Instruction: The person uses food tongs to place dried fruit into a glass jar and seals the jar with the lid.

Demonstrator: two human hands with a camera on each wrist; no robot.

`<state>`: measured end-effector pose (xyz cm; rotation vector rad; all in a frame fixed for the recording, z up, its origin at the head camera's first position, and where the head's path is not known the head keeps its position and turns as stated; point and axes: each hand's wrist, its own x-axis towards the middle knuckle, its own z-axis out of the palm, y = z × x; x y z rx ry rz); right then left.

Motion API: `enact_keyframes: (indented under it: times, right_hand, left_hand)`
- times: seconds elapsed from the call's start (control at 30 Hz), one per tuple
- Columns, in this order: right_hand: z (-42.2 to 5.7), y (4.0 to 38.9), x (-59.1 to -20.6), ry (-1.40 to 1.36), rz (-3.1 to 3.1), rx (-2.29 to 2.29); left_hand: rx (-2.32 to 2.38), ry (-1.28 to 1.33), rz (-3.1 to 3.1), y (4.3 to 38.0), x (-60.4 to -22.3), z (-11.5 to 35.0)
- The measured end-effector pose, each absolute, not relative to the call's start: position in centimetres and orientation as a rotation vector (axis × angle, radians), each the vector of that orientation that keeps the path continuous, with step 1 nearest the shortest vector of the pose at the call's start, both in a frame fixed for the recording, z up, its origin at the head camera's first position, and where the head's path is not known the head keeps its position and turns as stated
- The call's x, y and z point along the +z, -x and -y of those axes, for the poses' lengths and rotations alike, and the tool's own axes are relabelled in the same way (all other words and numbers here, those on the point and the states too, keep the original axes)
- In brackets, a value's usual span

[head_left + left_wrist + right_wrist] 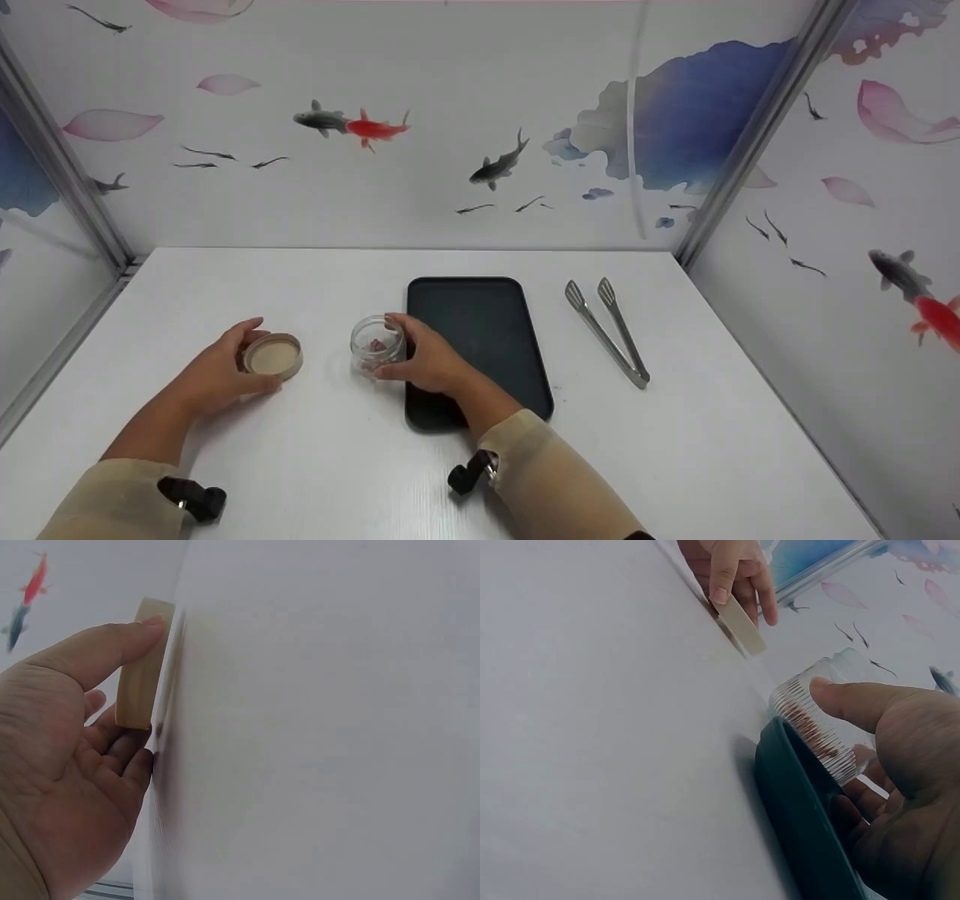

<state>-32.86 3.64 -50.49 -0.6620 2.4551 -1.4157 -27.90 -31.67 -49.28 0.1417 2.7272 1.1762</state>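
My left hand point(217, 375) grips a round, pale tan lid point(274, 355) by its edge, left of the table's middle. The lid's hollow inside faces up, and the left wrist view shows its side point(141, 679) close over the white surface. My right hand point(427, 356) holds a clear glass jar point(367, 343), thumb on one side and fingers on the other. No lid covers the jar's mouth. Small reddish-brown pieces point(804, 727) lie inside its ribbed glass wall. In the right wrist view the jar overlaps the dark tray's raised rim point(776, 746).
The dark rectangular tray point(484, 322) lies flat beside the jar, partly under my right forearm. Metal tongs point(640, 379) rest spread apart to its right. White panels point(420, 202) painted with fish and petals enclose the white table point(337, 465) at the back and sides.
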Motion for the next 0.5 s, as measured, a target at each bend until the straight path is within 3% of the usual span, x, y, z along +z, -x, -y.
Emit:
enact_keyframes:
  times: [0.5]
  right_hand:
    - [-3.1,32.7,-50.5,0.592,-2.501,-1.378]
  left_hand:
    - [1.28,-0.183,-2.709,27.5,-48.1,30.0]
